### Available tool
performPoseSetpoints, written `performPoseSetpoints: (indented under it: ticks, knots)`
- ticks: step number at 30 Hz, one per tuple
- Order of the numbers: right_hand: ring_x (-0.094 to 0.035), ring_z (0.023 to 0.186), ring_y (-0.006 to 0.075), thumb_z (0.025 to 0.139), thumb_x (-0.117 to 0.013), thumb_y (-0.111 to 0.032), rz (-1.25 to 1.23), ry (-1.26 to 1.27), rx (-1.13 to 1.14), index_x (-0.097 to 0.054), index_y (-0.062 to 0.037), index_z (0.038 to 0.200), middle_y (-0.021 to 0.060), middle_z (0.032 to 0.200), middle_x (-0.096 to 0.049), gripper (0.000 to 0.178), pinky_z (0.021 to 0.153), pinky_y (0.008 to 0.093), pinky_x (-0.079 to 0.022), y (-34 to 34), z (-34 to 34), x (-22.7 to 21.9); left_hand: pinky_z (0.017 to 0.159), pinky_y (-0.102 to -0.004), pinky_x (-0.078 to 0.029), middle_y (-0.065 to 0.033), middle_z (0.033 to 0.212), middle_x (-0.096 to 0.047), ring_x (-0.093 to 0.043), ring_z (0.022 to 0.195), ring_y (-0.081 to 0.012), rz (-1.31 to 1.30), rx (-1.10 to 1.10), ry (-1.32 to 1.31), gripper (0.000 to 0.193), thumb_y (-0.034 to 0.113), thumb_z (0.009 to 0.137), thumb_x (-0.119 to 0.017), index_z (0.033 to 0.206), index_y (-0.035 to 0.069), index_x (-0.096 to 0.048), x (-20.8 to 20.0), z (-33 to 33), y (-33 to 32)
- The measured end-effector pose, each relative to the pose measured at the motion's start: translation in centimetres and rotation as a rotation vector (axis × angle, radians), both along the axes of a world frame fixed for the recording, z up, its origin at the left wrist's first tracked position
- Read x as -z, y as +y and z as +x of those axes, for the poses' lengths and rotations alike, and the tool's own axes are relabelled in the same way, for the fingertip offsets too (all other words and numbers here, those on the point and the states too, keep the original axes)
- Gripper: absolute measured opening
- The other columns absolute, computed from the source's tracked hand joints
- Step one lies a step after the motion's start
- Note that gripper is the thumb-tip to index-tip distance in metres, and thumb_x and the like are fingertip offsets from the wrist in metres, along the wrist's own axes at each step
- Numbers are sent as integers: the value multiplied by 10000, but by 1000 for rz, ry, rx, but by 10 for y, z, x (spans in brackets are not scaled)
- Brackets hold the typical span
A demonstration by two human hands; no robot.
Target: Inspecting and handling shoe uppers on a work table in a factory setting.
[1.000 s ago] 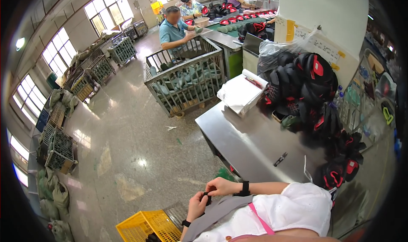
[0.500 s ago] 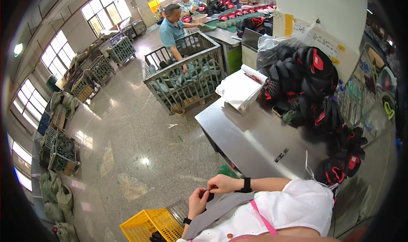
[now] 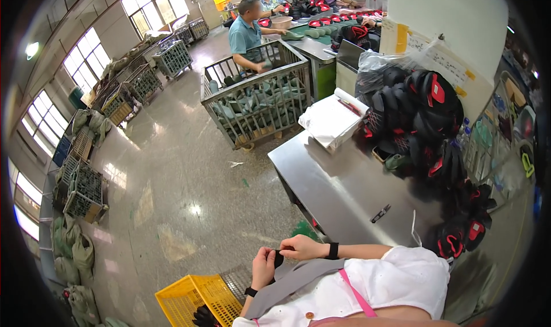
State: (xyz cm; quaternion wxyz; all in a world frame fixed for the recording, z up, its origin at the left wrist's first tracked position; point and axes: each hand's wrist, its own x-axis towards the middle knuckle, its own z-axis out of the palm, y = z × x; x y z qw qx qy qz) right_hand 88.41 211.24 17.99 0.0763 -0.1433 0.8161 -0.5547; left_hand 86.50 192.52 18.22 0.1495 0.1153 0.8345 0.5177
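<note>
My left hand (image 3: 264, 266) and my right hand (image 3: 301, 248) meet low in the view, just in front of a steel table (image 3: 333, 183). Both pinch a small dark piece (image 3: 277, 258) between their fingertips. A grey fabric strip (image 3: 298, 278) runs from the hands down across my white top. My right wrist carries a black watch and my left wrist a thin black band. Under my left hand stands a yellow plastic crate (image 3: 192, 298) with something dark inside.
A pile of black and red shoe parts (image 3: 425, 114), a white paper bundle (image 3: 333, 120) and a small black tool (image 3: 380, 213) lie on the table. Beyond it, a person in a teal shirt (image 3: 247, 34) stands at a wire cage cart (image 3: 258, 103). Sacks and wire cages line the left wall.
My hands stay together on the small dark piece, barely shifting. The person in the teal shirt has moved along the far side of the cage cart.
</note>
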Motion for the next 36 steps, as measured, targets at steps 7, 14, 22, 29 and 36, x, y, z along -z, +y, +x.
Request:
performPoseSetpoints:
  ticks: [7,14,22,29,36]
  knots:
    - [-608,672,223,782,-607,-144,-97,48,56,-601,-17,878,118,772,-629,160,613,319,-478,3,0,7,617,-274,-471,-94,749,-635,-597,663,-145,38,41,-58,146,133,862,-586,899,-7,-568,2,1,4]
    - [-580,641,185,752,-606,-80,-159,93,98,-579,-16,856,105,733,-601,125,589,295,-462,1,2,-1,614,-259,-467,-82,750,-631,-585,664,-125,125,59,-207,149,125,876,-561,938,-8,-585,2,1,7]
    - [-574,612,180,753,-618,-62,-106,187,82,-584,-11,833,103,708,-592,101,566,290,-458,3,2,5,635,-241,-455,-60,779,-629,-569,693,-105,58,123,-197,164,128,899,-525,949,-15,-588,6,2,4]
    - [-585,607,237,738,-621,-87,-137,191,65,-579,-38,822,116,700,-589,106,555,330,-458,-1,1,8,649,-254,-465,-88,832,-643,-593,716,-130,60,123,-166,175,136,887,-546,972,-14,-578,21,0,0]
    - [-587,623,226,745,-618,-78,-169,233,106,-580,-29,832,99,740,-575,107,566,316,-466,-1,3,8,703,-240,-478,-64,883,-631,-580,774,-100,260,118,-348,170,84,896,-527,1011,-35,-560,12,1,3]
